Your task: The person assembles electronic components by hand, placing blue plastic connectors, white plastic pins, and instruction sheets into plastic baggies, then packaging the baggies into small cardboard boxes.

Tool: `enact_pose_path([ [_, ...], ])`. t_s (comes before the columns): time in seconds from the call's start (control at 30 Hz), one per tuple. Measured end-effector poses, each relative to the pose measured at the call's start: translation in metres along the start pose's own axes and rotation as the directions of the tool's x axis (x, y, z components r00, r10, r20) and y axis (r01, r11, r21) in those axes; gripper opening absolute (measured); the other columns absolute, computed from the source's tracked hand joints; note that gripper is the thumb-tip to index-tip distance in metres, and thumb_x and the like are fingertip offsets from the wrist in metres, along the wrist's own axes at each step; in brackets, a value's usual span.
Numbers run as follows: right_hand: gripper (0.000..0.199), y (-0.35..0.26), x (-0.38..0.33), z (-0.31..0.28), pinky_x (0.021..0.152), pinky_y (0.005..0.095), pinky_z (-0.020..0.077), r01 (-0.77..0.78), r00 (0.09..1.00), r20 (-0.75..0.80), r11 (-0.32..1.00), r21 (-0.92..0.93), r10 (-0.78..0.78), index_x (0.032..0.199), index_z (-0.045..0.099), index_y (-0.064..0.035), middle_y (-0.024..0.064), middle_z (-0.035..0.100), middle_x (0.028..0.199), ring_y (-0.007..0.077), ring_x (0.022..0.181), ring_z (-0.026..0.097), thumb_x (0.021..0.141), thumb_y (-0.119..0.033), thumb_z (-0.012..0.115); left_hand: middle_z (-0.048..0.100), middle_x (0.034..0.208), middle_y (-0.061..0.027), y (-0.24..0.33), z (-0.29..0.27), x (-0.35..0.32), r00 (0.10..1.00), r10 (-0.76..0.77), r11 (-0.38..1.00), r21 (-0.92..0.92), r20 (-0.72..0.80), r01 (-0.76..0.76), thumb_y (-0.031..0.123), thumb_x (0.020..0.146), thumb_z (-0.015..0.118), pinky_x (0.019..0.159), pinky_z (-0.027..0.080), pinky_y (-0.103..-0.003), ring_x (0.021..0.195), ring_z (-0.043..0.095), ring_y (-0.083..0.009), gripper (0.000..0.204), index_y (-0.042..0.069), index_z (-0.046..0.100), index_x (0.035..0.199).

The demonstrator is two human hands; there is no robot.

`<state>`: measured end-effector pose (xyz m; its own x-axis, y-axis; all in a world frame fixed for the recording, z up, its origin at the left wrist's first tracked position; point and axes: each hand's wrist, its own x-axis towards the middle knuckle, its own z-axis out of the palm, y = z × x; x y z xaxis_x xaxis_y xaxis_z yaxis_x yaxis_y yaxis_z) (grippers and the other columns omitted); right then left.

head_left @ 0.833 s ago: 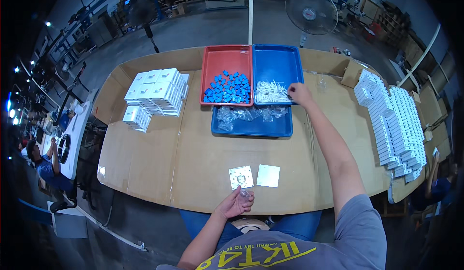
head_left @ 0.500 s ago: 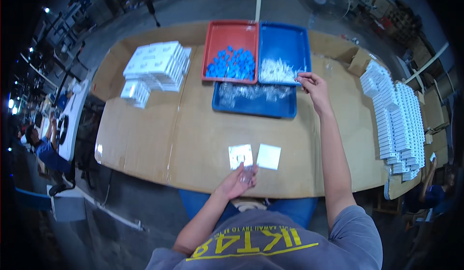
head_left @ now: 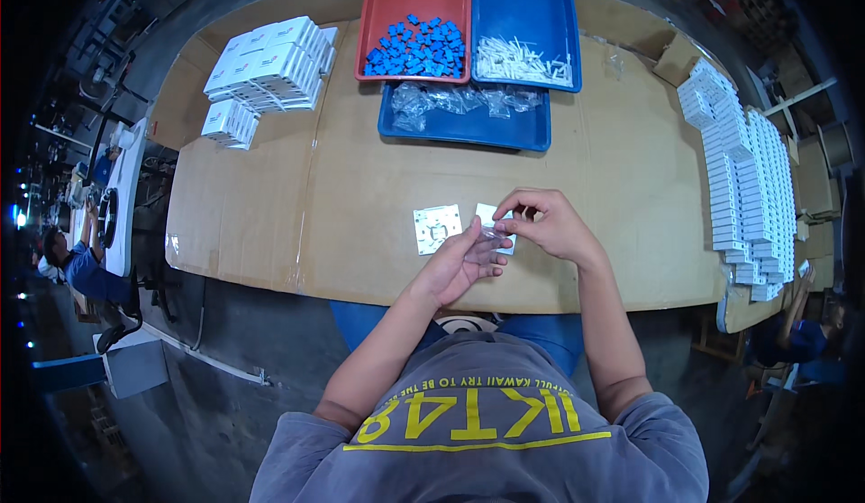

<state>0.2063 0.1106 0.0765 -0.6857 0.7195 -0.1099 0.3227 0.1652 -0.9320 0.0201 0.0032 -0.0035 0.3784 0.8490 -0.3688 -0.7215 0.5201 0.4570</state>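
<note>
My left hand [head_left: 455, 267] is closed on a small clear plastic bag [head_left: 487, 238], held just above the near part of the table. At the bag's upper end, my right hand [head_left: 551, 224] pinches its thumb and fingers together; whatever is between them is too small to make out. Beside my left fingers lies a white square piece [head_left: 436, 227] with dark printed marks and a cutout-like shape in it. A second, plain white square [head_left: 485, 211] lies partly hidden behind my hands.
Beyond my hands stand a blue tray of clear bags [head_left: 464, 131], a red tray of small blue plastic parts [head_left: 371, 53] and a blue tray of thin white pieces [head_left: 525, 8]. White boxes [head_left: 261, 62] are stacked left, more box stacks [head_left: 746, 197] right. Co-workers sit beyond both sides.
My right hand has come back from the tray of white pieces to the bag in my left hand. My left hand has tilted toward it, and the view has shifted.
</note>
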Motion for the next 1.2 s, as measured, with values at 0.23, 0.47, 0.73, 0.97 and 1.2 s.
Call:
enact_pose_path([
  [0.23, 0.013, -0.008, 0.0, -0.007, 0.078, 0.0285, 0.0514, 0.063, 0.962, 0.263, 0.998, 0.024, -0.068, 0.102, 0.077, -0.0029, 0.0052, 0.073, 0.114, 0.0137, 0.092, 0.066, 0.094, -0.012, 0.073, 0.071, 0.109, -0.0103, -0.006, 0.0, 0.002, 1.0, -0.019, 0.998, 0.053, 0.012, 0.019, 0.05, 0.111, 0.041, 0.085, 0.057, -0.037, 0.093, 0.069, -0.0202, 0.05, 0.007, 0.062, 0.124],
  [0.47, 0.029, -0.01, 0.001, -0.004, 0.084, 0.0311, 0.0526, -0.008, 0.97, 0.243, 1.0, 0.024, 0.002, 0.107, 0.071, 0.0052, 0.0088, 0.072, 0.111, 0.0159, 0.091, 0.065, 0.107, -0.019, 0.056, 0.071, 0.106, -0.0082, -0.001, 0.007, 0.0, 0.999, -0.036, 0.999, -0.005, 0.008, 0.036, 0.048, 0.111, 0.041, 0.084, 0.058, -0.036, 0.091, 0.069, -0.0191, 0.046, 0.009, 0.061, 0.125],
  [0.73, 0.052, -0.013, 0.004, 0.012, 0.087, 0.038, 0.0519, -0.02, 0.897, 0.437, 0.995, -0.098, 0.061, 0.109, 0.069, 0.0051, 0.0133, 0.07, 0.101, 0.0255, 0.092, 0.062, 0.112, -0.041, 0.045, 0.069, 0.108, -0.0074, -0.007, 0.0, 0.0, 0.995, 0.022, 0.999, 0.043, 0.092, -0.026, 0.042, 0.112, 0.041, 0.085, 0.056, -0.035, 0.092, 0.069, -0.0194, 0.04, 0.008, 0.058, 0.126],
  [0.97, 0.052, 0.01, -0.001, 0.024, 0.09, 0.0356, 0.0514, -0.077, 0.856, 0.502, 0.99, -0.114, 0.125, 0.118, 0.068, 0.004, 0.0124, 0.072, 0.105, 0.0198, 0.096, 0.064, 0.112, -0.042, 0.046, 0.067, 0.109, -0.0083, -0.022, -0.021, -0.004, 0.995, -0.02, 0.997, 0.074, 0.094, 0.013, 0.041, 0.113, 0.04, 0.084, 0.055, -0.035, 0.089, 0.065, -0.0191, 0.04, 0.008, 0.057, 0.127],
  [1.2, 0.029, 0.041, 0.019, -0.026, 0.087, 0.034, 0.0533, -0.011, 0.999, 0.036, 0.998, -0.059, 0.014, 0.11, 0.074, 0.0028, 0.0119, 0.076, 0.105, 0.0184, 0.095, 0.068, 0.104, -0.023, 0.062, 0.067, 0.119, -0.0098, -0.033, -0.06, -0.004, 0.971, -0.098, 0.961, -0.234, 0.22, 0.15, 0.056, 0.11, 0.037, 0.089, 0.054, -0.038, 0.093, 0.065, -0.0204, 0.066, 0.004, 0.048, 0.149],
])
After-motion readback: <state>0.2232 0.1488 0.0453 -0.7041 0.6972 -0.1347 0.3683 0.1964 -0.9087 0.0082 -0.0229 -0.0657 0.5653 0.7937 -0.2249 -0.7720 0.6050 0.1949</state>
